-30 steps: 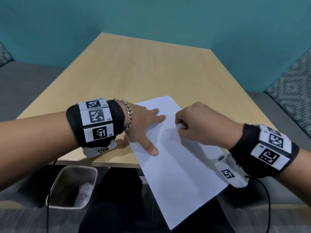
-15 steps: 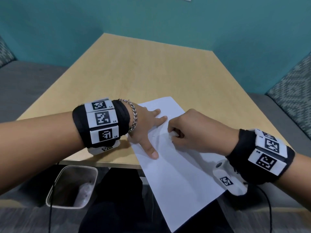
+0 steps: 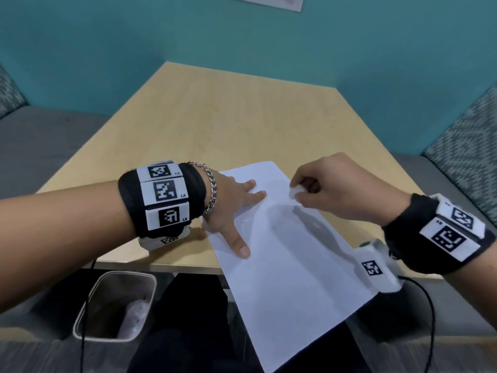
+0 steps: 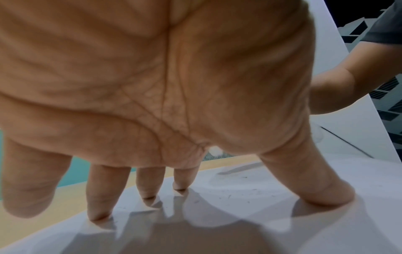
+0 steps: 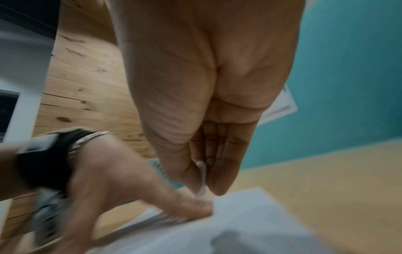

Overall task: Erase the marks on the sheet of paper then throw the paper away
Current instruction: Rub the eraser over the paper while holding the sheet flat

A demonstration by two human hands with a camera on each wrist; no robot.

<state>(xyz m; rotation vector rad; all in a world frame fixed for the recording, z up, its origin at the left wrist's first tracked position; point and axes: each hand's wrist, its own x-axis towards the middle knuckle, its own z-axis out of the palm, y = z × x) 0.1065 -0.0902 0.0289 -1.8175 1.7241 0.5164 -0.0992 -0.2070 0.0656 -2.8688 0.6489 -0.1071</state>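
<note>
A white sheet of paper [image 3: 285,265] lies at an angle on the wooden table [image 3: 242,117], its near half hanging over the front edge. My left hand [image 3: 236,211] lies flat on the sheet's left side, fingers spread, pressing it down [image 4: 239,214]. My right hand [image 3: 322,184] hovers just above the sheet's far right part and pinches a small white eraser [image 3: 294,193] between thumb and fingers; the eraser [image 5: 202,178] is lifted off the paper. Faint pencil marks and eraser crumbs [image 4: 230,194] show on the sheet.
A grey waste bin [image 3: 115,305] with crumpled paper inside stands on the floor below the table's front left edge. Grey benches with patterned cushions [image 3: 468,146] flank the table. Teal walls close in behind. Black cables hang from both wrists.
My right hand has lifted off the sheet and moved up and to the right with the eraser. The left hand stays pressed on the paper.
</note>
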